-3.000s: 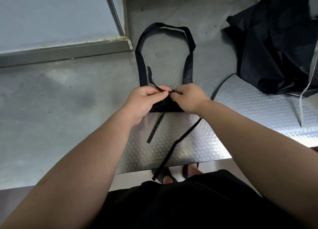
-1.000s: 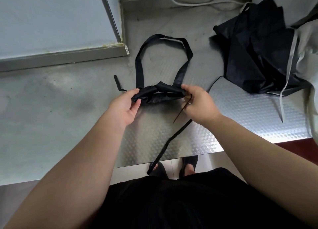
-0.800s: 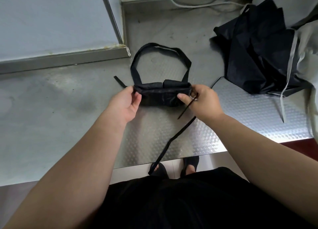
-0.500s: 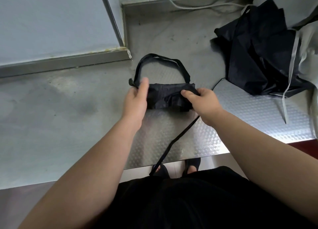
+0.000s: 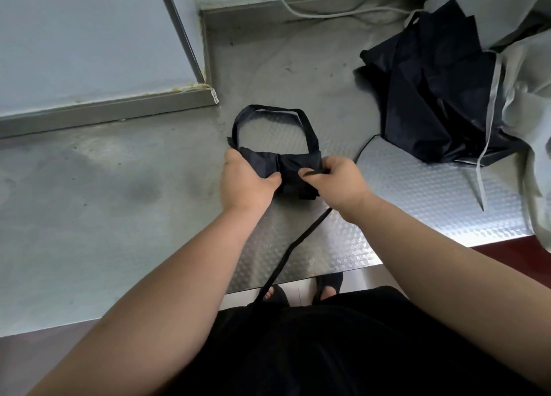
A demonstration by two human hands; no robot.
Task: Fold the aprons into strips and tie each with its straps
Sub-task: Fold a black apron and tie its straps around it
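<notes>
Both hands are on the folded apron (image 5: 293, 164), a short dark bundle held between them low at the counter (image 5: 89, 211); whether it rests on the metal cannot be told. The left hand (image 5: 246, 187) grips the bundle's left end, thumb laid over the top and fingers tucked out of sight beneath. The right hand (image 5: 338, 184) clamps the opposite end, with a strap end (image 5: 311, 173) pinched across its thumb. Beyond the knuckles of both hands, the neck loop (image 5: 269, 109) arches away over the metal, standing open. From under the right hand a long strap (image 5: 298, 242) slants back towards the person and drops over the counter's near edge. Out past the right hand, well apart from it, sits a heap of dark aprons (image 5: 438, 97) with a pale strap (image 5: 490, 121) draped across it. Further right again lies a grey cloth (image 5: 530, 91). Far beyond the hands a white cable (image 5: 313, 12) trails along the back.
</notes>
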